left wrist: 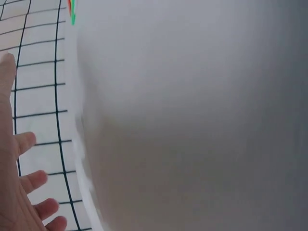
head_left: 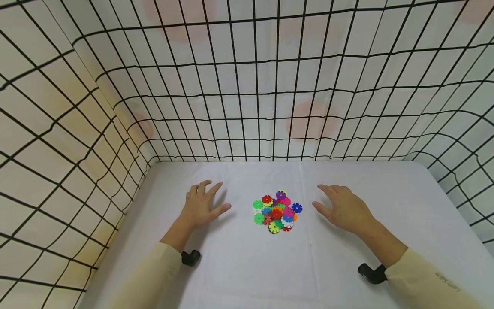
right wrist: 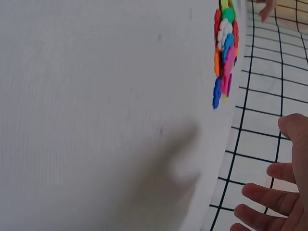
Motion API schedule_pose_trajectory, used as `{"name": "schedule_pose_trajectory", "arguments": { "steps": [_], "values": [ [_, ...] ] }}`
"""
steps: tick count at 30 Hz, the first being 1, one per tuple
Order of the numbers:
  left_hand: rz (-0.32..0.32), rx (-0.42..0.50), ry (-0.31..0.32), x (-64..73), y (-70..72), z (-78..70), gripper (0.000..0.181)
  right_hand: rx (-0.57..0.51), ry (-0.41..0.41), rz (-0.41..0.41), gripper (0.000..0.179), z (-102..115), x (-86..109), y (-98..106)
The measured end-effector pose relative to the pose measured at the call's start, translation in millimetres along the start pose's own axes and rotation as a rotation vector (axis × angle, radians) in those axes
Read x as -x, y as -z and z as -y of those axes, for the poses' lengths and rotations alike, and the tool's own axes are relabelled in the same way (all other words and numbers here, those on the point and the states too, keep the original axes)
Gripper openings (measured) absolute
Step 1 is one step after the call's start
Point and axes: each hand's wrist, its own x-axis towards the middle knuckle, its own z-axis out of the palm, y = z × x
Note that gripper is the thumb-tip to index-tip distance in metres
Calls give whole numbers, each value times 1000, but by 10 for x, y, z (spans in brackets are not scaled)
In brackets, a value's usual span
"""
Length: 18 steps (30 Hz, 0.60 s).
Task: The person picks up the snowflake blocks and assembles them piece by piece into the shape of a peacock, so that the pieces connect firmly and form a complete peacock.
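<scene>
Plainly, left hand (head_left: 201,207), right hand (head_left: 347,209) splayed; whole disc pile (head_left: 276,213) in head view only.

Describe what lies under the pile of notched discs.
The disc pile sits on a white surface, which shows all around it. Parts of lower discs show between upper discs; anything fully covered cannot be seen.

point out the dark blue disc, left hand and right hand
Dark blue disc (head_left: 296,208): head view, near its middle
Left hand (head_left: 200,208): head view, its back
Right hand (head_left: 345,209): head view, its back
</scene>
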Motion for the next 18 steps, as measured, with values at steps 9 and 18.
{"name": "schedule_pose_trajectory", "arguments": {
  "steps": [9, 18],
  "values": [
    [25, 53, -43, -6, -114, -232, 75, -96, -1, 28, 61, 196, -30, -185],
    [99, 200, -102, 4, -260, -558, 58, -268, -38, 85, 43, 448, -67, -307]
  ]
}}
